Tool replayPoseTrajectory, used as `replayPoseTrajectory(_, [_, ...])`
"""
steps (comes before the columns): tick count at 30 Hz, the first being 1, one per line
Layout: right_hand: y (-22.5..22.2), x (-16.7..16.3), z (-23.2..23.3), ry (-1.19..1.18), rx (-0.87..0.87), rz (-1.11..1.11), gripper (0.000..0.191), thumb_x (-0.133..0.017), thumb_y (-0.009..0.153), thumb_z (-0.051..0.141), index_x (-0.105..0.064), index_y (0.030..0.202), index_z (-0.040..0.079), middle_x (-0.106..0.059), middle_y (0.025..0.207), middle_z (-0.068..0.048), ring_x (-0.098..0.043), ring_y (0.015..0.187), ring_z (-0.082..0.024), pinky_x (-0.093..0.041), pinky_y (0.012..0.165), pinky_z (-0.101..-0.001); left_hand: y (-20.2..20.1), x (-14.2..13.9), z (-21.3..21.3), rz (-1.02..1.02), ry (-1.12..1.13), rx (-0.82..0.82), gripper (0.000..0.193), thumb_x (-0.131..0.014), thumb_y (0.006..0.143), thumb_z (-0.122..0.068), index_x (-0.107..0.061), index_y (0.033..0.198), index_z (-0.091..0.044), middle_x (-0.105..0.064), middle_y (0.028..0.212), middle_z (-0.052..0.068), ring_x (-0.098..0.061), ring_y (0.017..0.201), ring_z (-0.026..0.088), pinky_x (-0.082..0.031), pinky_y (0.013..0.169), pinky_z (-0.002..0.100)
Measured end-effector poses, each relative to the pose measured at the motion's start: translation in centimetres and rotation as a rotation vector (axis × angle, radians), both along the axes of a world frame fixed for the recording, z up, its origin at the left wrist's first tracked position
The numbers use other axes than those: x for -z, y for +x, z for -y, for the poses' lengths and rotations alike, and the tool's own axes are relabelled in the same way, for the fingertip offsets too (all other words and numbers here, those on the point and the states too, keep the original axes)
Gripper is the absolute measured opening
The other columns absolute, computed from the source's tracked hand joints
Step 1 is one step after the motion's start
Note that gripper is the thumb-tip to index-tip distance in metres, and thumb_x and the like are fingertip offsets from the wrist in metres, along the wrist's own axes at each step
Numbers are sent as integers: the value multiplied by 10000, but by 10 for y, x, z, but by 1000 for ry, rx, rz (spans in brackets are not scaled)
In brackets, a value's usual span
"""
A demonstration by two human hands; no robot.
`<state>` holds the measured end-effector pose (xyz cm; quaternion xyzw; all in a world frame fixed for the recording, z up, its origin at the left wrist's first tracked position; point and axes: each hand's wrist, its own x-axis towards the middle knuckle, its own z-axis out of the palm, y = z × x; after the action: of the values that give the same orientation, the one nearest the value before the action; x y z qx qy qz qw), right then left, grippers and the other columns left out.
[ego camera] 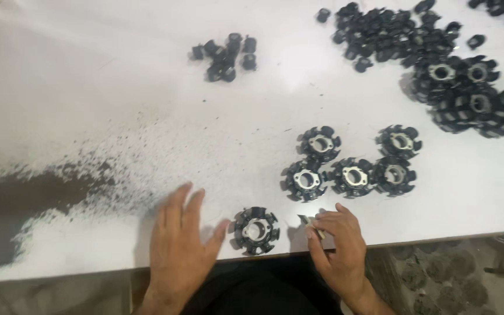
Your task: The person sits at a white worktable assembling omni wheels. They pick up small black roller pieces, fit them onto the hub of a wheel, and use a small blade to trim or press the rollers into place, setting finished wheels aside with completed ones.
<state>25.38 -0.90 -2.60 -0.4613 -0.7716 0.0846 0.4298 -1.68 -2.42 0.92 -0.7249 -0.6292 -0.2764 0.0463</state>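
A black toothed ring part with a metal centre lies near the white table's front edge, between my two hands. My left hand rests flat on the table just left of it, fingers spread, thumb almost touching the part. My right hand sits to the part's right, fingers curled around a small pale thin piece that sticks out by the fingertips. Several more such ring parts lie in a loose group just beyond my right hand.
A larger pile of ring parts and many small black pieces cover the far right. A small cluster of black pieces lies at top centre. Dark worn patches mark the table's left side. Floor debris shows below right.
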Motion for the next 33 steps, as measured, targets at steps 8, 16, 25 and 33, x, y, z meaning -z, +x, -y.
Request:
replayPoseTrajectory(8, [79,-18,-17,74,235,157,261,-789,855,230,-696,1056,92,-634,1207,-100,-532,1326,-335,-310,1198,-570,69,-16,-17,-3,-544,226,903,-826,718,-486,-489,1455,-87,-522,1356,148,-498,1223,335,-454,1004,469])
replayPoseTrajectory(16, [102,-10,-65,-159,169,387,330,-806,770,344,-724,933,69,-485,1462,-187,-319,1468,-440,-177,1193,-617,122,-56,-75,40,-415,306,917,-823,742,-482,-467,1476,-64,-505,1361,163,-475,1229,325,-448,966,457])
replayPoseTrajectory(25, [184,-3,-19,-34,-45,-1439,363,-740,1007,342,-665,1203,45,-473,1465,-236,-505,1287,-305,-182,922,-464,131,-45,-99,-72,-636,216,899,-778,793,-517,-435,1518,-112,-472,1415,133,-472,1224,253,-442,1010,413])
replayPoseTrajectory(33, [113,-8,-13,-184,28,273,365,-843,769,318,-703,1005,78,-530,1454,-117,-368,1463,-307,-258,1203,-603,100,-33,-94,23,-543,98,924,-851,710,-414,-465,1490,-105,-515,1391,148,-501,1211,296,-459,1004,436])
